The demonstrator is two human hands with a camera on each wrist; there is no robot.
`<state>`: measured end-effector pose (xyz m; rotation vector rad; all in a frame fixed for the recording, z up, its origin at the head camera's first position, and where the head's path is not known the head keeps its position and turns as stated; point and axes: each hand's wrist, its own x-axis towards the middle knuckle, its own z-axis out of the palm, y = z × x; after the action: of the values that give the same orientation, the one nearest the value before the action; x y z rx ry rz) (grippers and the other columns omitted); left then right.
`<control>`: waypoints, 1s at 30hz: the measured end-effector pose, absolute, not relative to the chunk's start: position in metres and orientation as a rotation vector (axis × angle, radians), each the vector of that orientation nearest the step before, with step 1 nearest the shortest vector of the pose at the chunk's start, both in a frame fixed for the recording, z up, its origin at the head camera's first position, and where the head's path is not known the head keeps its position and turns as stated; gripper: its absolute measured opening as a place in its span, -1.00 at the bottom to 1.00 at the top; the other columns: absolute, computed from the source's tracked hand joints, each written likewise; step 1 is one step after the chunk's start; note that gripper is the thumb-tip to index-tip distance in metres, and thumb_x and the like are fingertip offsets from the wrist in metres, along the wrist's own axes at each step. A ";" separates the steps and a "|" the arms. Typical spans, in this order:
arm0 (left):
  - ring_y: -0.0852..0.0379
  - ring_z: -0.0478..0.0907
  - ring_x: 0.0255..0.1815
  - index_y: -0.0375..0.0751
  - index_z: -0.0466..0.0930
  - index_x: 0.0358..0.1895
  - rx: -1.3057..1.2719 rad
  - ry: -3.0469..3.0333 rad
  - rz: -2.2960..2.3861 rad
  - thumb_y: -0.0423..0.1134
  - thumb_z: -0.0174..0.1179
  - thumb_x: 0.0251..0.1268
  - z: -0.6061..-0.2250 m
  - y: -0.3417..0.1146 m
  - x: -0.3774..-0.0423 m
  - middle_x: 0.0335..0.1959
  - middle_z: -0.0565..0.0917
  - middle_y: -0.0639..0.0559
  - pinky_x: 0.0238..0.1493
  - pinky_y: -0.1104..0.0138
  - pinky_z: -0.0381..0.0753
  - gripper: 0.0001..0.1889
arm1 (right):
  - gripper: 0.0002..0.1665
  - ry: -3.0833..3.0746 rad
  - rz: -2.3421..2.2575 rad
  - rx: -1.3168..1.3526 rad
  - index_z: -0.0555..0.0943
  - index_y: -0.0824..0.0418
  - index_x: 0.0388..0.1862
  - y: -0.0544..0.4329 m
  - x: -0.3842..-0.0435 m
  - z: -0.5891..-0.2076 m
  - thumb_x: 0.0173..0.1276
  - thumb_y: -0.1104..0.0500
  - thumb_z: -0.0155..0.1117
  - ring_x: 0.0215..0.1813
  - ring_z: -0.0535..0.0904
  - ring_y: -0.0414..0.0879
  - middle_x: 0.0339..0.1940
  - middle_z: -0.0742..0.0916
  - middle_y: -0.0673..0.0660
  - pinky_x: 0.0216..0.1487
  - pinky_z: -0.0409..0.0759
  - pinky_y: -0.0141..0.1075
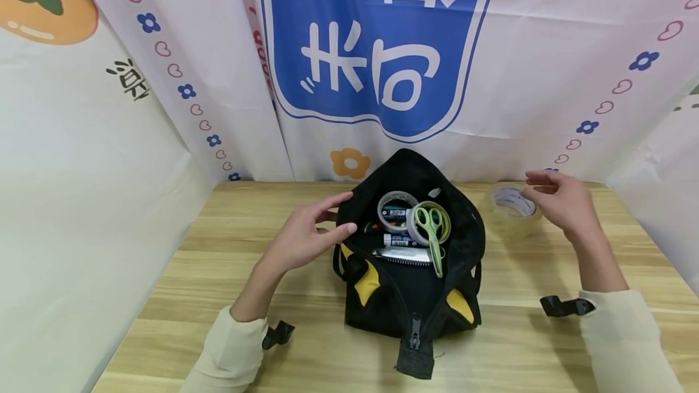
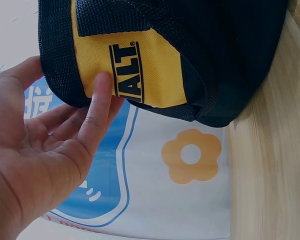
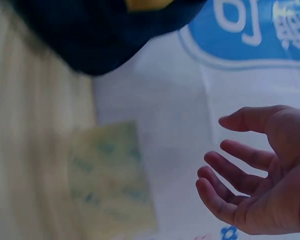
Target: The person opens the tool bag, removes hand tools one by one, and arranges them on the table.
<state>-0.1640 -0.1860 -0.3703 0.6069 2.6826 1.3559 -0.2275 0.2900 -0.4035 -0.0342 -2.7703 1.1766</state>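
Note:
A black and yellow tool bag (image 1: 377,314) stands unzipped on the table. My left hand (image 1: 306,232) loosely holds its left rim, thumb over the inner side and fingers on the outside. In the left wrist view, one fingertip rests on the yellow lettered panel (image 2: 155,70). Inside the bag lie green scissors (image 1: 431,229), two tape rings (image 1: 382,208), dark tubes with white labels (image 1: 397,240) and a white piece with a ridged edge (image 1: 406,255). My right hand (image 1: 562,202) is beside a clear tape roll (image 1: 516,220); in the right wrist view its relaxed fingers hold nothing, apart from the blurred roll (image 3: 112,182).
The bag and tape roll stand on a wood-grain table (image 1: 218,259). A printed cloth (image 1: 546,77) hangs along the table's back edge. The bag's zipper flap (image 1: 415,356) points towards me. Black straps (image 1: 565,307) stick out from both sleeves.

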 end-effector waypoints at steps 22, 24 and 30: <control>-0.22 0.67 0.37 0.04 0.43 0.62 0.627 2.679 1.361 -0.03 0.35 0.53 -0.368 -0.187 -0.165 0.61 0.47 -0.10 0.22 0.01 0.80 -0.34 | -0.42 -2.603 1.395 0.397 0.61 0.22 0.46 0.191 -0.199 -0.338 0.54 0.06 0.42 0.20 0.74 -0.01 0.35 0.72 0.30 0.08 0.56 -0.72; -0.22 0.67 0.37 0.03 0.43 0.62 0.628 2.676 1.366 -0.03 0.35 0.53 -0.369 -0.187 -0.165 0.61 0.47 -0.10 0.22 0.01 0.80 -0.34 | -0.43 -2.601 1.406 0.420 0.61 0.20 0.45 0.184 -0.196 -0.335 0.54 0.07 0.42 0.26 0.71 0.16 0.35 0.73 0.27 0.10 0.56 -0.71; -0.22 0.66 0.38 0.03 0.43 0.62 0.629 2.668 1.372 -0.03 0.35 0.53 -0.371 -0.188 -0.165 0.61 0.47 -0.10 0.22 0.01 0.80 -0.34 | -0.47 -2.582 1.462 0.542 0.64 0.21 0.41 0.167 -0.189 -0.328 0.50 0.17 0.45 0.23 0.73 0.15 0.33 0.74 0.24 0.14 0.64 -0.63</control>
<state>-0.1650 -0.1879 -0.3707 0.6289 2.6679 1.3720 -0.1893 0.1666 -0.3285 0.5424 -2.5817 1.4621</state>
